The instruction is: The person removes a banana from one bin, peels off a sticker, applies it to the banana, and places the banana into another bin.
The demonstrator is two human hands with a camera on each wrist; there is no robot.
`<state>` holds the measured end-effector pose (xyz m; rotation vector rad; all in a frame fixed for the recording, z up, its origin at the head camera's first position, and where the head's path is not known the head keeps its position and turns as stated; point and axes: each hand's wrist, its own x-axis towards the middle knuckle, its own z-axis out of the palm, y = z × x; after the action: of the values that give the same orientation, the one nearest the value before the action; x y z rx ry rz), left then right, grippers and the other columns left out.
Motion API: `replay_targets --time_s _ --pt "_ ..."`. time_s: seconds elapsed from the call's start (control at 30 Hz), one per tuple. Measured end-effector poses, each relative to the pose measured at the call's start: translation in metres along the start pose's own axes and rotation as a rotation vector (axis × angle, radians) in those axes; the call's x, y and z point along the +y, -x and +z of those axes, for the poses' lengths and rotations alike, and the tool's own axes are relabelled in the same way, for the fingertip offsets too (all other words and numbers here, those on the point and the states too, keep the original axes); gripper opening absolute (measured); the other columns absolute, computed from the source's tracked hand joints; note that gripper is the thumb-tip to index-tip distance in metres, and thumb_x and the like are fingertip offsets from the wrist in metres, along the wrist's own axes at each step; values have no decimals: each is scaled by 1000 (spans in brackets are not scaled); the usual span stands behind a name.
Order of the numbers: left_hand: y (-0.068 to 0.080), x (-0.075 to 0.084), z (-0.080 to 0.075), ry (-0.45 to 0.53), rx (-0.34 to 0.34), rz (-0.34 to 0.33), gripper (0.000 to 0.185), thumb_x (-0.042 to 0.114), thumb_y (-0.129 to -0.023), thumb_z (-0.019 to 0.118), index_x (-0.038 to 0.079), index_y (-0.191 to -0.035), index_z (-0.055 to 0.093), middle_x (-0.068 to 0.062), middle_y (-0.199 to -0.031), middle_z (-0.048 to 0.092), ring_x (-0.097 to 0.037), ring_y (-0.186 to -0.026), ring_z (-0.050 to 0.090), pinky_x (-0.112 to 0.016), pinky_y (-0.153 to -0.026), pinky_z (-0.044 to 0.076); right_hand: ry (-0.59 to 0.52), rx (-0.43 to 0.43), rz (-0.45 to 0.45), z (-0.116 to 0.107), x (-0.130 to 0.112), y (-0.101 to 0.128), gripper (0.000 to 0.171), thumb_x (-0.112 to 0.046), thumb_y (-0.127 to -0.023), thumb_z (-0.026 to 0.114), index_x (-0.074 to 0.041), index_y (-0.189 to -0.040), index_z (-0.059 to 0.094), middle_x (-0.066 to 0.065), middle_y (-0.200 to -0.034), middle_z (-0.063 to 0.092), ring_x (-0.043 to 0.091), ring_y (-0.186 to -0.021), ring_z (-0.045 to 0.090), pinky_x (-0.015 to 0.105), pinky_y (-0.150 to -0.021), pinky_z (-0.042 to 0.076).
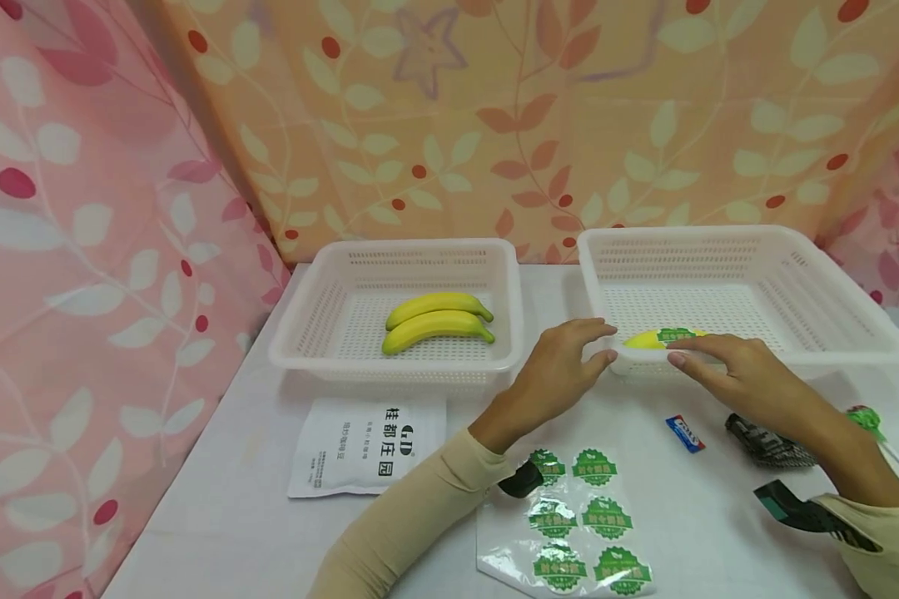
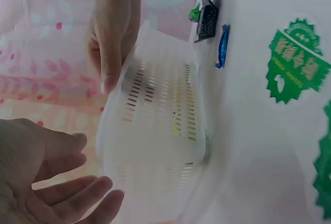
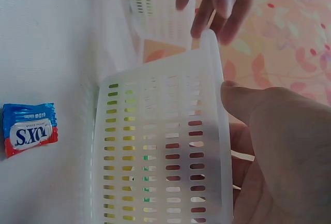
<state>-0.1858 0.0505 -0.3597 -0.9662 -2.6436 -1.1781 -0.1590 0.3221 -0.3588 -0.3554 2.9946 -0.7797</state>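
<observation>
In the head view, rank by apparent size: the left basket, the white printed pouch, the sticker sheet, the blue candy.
1. left basket, clearly largest
2. and 3. white printed pouch and sticker sheet: look alike, sheet sits nearer, so unranked
4. blue candy, smallest

Basket rim (image 1: 629, 359) half hides labelled banana (image 1: 663, 338).

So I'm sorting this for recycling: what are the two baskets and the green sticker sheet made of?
The right basket and left basket look like moulded white plastic: slotted, slightly translucent walls. The sticker sheet seems glossy clear film, judging by its sheen; the stickers themselves could be paper or vinyl.
</observation>
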Motion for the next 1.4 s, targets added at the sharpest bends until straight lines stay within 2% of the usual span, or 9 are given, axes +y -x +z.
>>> replay_targets --time_s 0.07,0.2,0.33,0.47,0.6,0.8,1.03,1.23,1.4 --pt "9 1 -6 -10 3 47 36 21 -104 71 10 -139 70 -3 -141 69 -10 -130 63 -16 -102 49 1 7 -4 2 2 1 55 -42 -108 59 0 -142 65 37 -145 57 62 -133 48 85 -99 36" --pt "35 1 -24 -80 41 169 33 20 -103 73 12 -135 72 0 -131 72 -7 -121 65 -11 -97 48 8 3 -2 2 4 0 55 -44 -108 58 -2 -143 65 35 -146 56 61 -135 47 85 -100 35" --pt "61 -11 -47 -194 146 263 31 17 -99 78 12 -129 74 0 -125 73 -13 -118 68 -20 -100 52 23 12 -9 1 3 0 53 -43 -108 59 -2 -142 65 36 -144 57 60 -134 48 83 -101 35" --pt "81 -34 -69 -293 256 264 32 13 -93 83 12 -125 78 -3 -124 74 -21 -118 68 -37 -103 54 33 14 -13 0 2 0 53 -42 -109 58 -2 -142 65 37 -144 58 60 -133 48 83 -101 36" --pt "97 -56 -88 -353 292 176 38 14 -89 88 13 -126 78 -3 -126 74 -26 -122 67 -51 -102 52 29 7 -10 -1 1 0 52 -42 -108 59 -2 -141 66 37 -144 58 60 -134 48 82 -101 36" --pt "111 -75 -106 -406 254 -35 39 29 -92 85 15 -128 78 -1 -127 76 -26 -122 70 -56 -92 49 24 -20 8 -1 0 -2 55 -45 -108 58 -3 -143 64 37 -147 55 61 -136 45 83 -102 34" --pt "114 -79 -125 -433 110 -158 35 47 -94 80 23 -120 83 6 -109 82 -23 -100 76 -45 -84 56 30 -30 12 -1 -1 -2 56 -46 -108 57 -3 -143 64 37 -148 53 62 -137 44 84 -102 33" --pt "115 -80 -139 -403 19 -292 36 52 -95 76 31 -123 81 7 -114 81 -28 -113 73 -51 -95 55 23 -40 -3 -2 1 -1 54 -45 -109 58 -5 -144 64 36 -148 54 60 -135 46 83 -102 34" --pt "114 -81 -144 -381 -25 -334 37 54 -95 75 32 -125 81 7 -118 80 -29 -118 70 -53 -100 53 6 -33 -2 -6 -8 -4 54 -47 -108 59 -8 -144 64 30 -149 56 54 -135 49 79 -103 38"
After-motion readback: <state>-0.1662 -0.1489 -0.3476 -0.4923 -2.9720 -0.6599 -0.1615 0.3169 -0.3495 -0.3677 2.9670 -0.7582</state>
